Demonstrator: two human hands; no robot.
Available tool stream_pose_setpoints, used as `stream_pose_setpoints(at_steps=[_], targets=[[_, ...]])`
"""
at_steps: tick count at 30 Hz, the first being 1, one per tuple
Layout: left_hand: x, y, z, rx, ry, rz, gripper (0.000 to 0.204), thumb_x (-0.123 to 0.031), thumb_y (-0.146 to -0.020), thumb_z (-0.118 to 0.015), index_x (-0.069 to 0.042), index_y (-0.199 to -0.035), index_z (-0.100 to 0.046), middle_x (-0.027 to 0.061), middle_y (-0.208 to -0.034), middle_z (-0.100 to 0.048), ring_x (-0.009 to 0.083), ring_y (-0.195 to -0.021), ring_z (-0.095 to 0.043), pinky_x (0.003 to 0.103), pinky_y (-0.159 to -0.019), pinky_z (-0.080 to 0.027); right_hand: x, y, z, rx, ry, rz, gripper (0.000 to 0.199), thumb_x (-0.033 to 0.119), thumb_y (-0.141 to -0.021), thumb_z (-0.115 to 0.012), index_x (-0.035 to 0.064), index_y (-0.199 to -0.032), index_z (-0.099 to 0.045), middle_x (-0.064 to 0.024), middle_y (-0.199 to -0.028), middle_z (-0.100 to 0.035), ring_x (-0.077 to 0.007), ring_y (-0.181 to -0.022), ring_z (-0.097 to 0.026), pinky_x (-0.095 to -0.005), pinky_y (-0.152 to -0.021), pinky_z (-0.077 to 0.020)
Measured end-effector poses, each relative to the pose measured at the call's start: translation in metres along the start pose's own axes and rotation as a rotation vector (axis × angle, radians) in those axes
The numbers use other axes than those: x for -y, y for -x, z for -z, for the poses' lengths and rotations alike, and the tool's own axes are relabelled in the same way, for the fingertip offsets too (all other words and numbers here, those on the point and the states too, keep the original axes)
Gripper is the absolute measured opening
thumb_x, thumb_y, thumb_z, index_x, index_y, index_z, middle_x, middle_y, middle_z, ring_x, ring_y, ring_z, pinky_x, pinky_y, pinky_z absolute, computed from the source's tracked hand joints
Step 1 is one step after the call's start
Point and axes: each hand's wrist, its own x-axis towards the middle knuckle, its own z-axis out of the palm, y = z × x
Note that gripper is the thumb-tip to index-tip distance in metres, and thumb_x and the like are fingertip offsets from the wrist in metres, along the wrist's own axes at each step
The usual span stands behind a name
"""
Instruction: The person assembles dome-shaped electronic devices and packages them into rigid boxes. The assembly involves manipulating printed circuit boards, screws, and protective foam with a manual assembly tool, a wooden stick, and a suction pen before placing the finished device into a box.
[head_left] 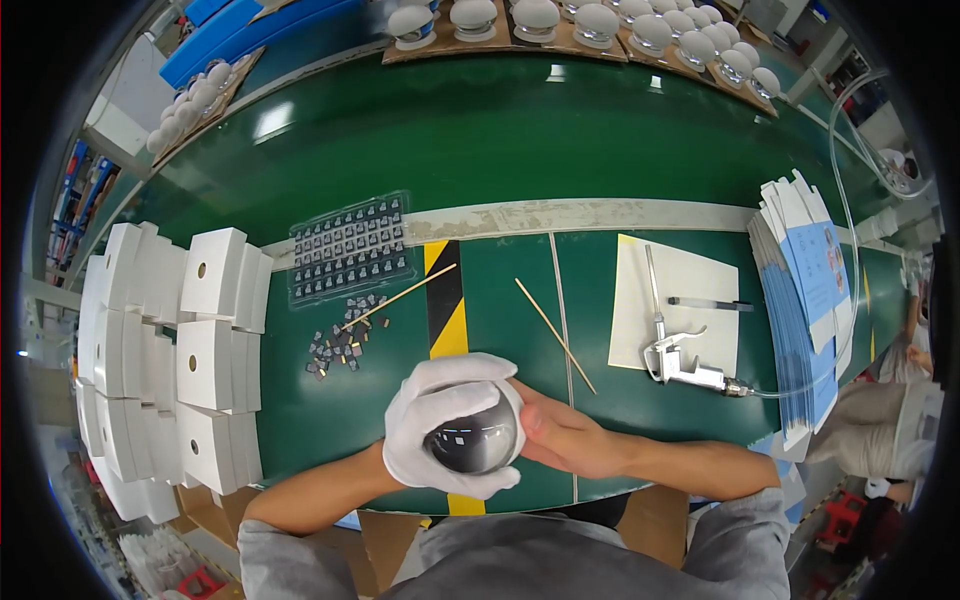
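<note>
While gloved fingers of the left hand curl tight around a dark glossy dome, the bare right hand clasps its side, above the green bench, near small dark parts.

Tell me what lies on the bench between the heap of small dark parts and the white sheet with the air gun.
In the head view, between the heap of small dark parts and the white sheet: a yellow-black striped tape band and one thin wooden stick.
</note>
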Motion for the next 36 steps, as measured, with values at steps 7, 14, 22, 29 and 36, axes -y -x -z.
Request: stream_pose_setpoints(at_steps=[7,14,22,29,36], targets=[[0.003,-0.001,0.008,0.017,0.072,0.053,0.033,-0.007,-0.081,-0.066,0.002,-0.113,-0.069,0.0223,-0.119,-0.064,0.037,-0.1,-0.069,0.043,-0.083,-0.058,0.012,-0.002,-0.006,-0.01,0.177,0.058,0.067,0.038,-0.113,-0.04,0.0071,-0.164,-0.012,-0.005,-0.153,-0.037,-0.0142,-0.134,-0.04,-0.0327,-0.112,-0.0382],[-0.009,0.001,0.006,-0.032,0.388,0.436,0.032,-0.009,-0.105,-0.038,0.005,-0.11,-0.066,0.0221,-0.118,-0.067,0.0332,-0.108,-0.066,0.043,-0.097,-0.051,-0.01,-0.007,0.01,-0.109,0.068,0.021,0.082,0.05,-0.107,-0.047,0.0099,-0.165,-0.005,-0.007,-0.165,-0.027,-0.0216,-0.151,-0.03,-0.044,-0.12,-0.0323],[-0.009,0.005,0.004,-0.068,0.432,0.578,0.043,-0.027,-0.113,-0.028,0.005,-0.116,-0.056,0.0293,-0.12,-0.065,0.0335,-0.107,-0.066,0.042,-0.093,-0.054,-0.004,-0.01,0.009,-0.053,-0.017,0.018,0.081,0.055,-0.104,-0.047,0.0126,-0.163,-0.011,-0.0108,-0.158,-0.034,-0.0243,-0.131,-0.051,-0.0475,-0.097,-0.0521],[-0.01,-0.004,0.014,-0.001,0.512,0.72,0.04,-0.024,-0.111,-0.035,0.003,-0.118,-0.064,0.0179,-0.127,-0.065,0.0226,-0.107,-0.066,0.033,-0.095,-0.052,-0.005,-0.009,0.008,-0.079,0.006,0.006,0.081,0.053,-0.105,-0.047,0.0083,-0.163,-0.012,-0.0108,-0.159,-0.034,-0.0239,-0.137,-0.048,-0.0463,-0.106,-0.0473],[-0.01,-0.003,0.005,0.091,0.274,0.487,0.027,-0.008,-0.088,-0.071,-0.003,-0.115,-0.067,0.0144,-0.121,-0.066,0.028,-0.106,-0.066,0.038,-0.093,-0.052,-0.016,0.0,0.014,-0.114,0.196,0.035,0.077,0.048,-0.109,-0.043,0.0057,-0.164,-0.009,-0.0081,-0.163,-0.029,-0.0207,-0.149,-0.029,-0.0375,-0.121,-0.0257]])
